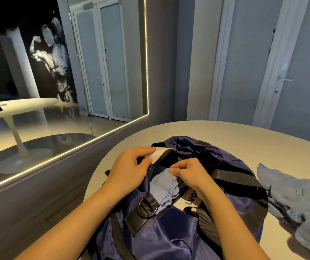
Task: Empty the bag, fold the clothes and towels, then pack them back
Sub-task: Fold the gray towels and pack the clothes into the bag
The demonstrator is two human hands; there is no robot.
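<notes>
Left hand (129, 166) grips a white cloth (159, 152) at the navy bag (169, 239)'s open mouth, right hand (186, 175) pinches its rim, grey garment (291, 196) beside on the tabletop (225, 132)

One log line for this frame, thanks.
bag: open, on table; left hand: grips rim; right hand: pinches rim; inside: blue cloth; beside: grey garment

I see the bag (169, 241) as a deep navy blue with a satin sheen, crossed by black webbing straps (233, 178). A black patch (135, 225) on it holds a dark ring. At the bag's mouth a white cloth (159, 152) shows, and inside I make out a pale grey-blue fabric (159, 182) with a lavender ribbed edge. The garment (291, 199) to the right is dusty grey-blue with small dark marks. The table (225, 132) reads off-white to me, the doors (300, 72) pale grey in white frames, and the mirror's light strip (146, 53) warm white.
</notes>
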